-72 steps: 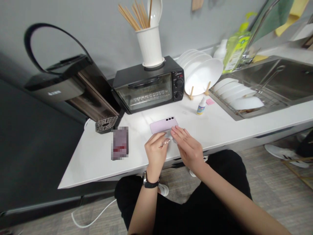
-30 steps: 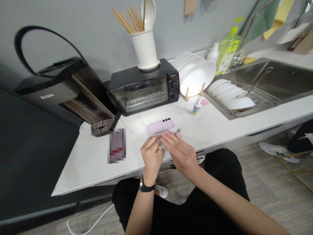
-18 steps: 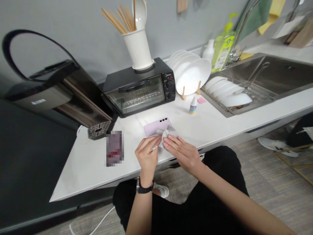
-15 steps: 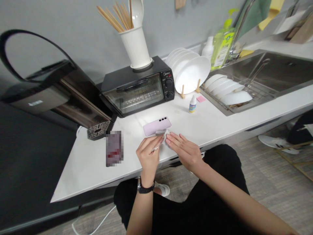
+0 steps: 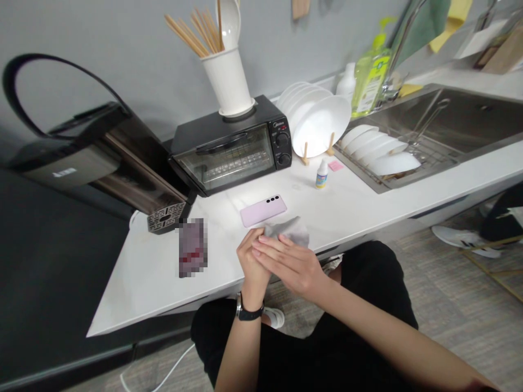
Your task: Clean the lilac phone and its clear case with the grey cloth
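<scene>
White countertop (image 5: 347, 212): right hand (image 5: 295, 268) lies pressed over left hand (image 5: 250, 260), finger grip underneath hidden, grey cloth (image 5: 295, 230) protruding at their one o'clock, lilac smartphone (image 5: 262, 211) at twelve; cloth judged light, limp, soft, best pinched by its free corner.

Toaster oven (image 5: 232, 147) at back of counter (image 5: 351, 204), utensil holder (image 5: 227, 79) on top. Drinks dispenser (image 5: 139, 163) left; plates (image 5: 321, 126) in rack (image 5: 305, 154) right, sink (image 5: 490, 128) farther right. Smartphone (image 5: 263, 211) before oven, small bottle (image 5: 322, 175) to its right. Left hand (image 5: 253, 256), right hand (image 5: 296, 267) before phone, cloth (image 5: 295, 231) just beyond.
</scene>
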### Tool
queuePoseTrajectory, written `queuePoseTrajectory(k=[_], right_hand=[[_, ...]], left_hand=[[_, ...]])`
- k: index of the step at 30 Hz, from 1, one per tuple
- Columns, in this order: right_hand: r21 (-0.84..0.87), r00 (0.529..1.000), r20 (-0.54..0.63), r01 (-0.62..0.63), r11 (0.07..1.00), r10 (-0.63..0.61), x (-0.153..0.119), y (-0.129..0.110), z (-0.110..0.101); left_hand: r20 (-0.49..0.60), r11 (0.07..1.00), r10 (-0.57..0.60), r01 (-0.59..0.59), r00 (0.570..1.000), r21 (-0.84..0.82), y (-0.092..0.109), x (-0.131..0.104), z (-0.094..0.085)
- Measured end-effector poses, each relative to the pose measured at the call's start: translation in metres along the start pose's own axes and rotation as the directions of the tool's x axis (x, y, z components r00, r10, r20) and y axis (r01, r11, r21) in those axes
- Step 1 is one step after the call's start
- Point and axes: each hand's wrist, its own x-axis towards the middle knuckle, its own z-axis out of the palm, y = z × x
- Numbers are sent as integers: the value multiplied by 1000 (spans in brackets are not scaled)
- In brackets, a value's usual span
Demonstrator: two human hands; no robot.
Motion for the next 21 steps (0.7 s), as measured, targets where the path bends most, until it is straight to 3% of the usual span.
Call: queuePoseTrajectory(k=[5, 12, 17, 21], right_hand=[[12, 1000, -10, -25, 1000, 25, 1, 10, -2], [31, 995, -18, -94, 995, 95, -1, 28, -1], [43, 985, -90, -142, 989, 145, -7, 19, 7], [27, 995, -65, -71, 997, 72, -3, 9, 5]], left_hand=[[40, 998, 41, -39, 998, -40, -2, -4, -8], [-3, 995, 39, -40, 999, -93, -3, -2, -19], [43, 997, 48, -45, 998, -69, -2, 1, -13], [64, 997, 45, -41, 997, -66, -2, -1, -6]])
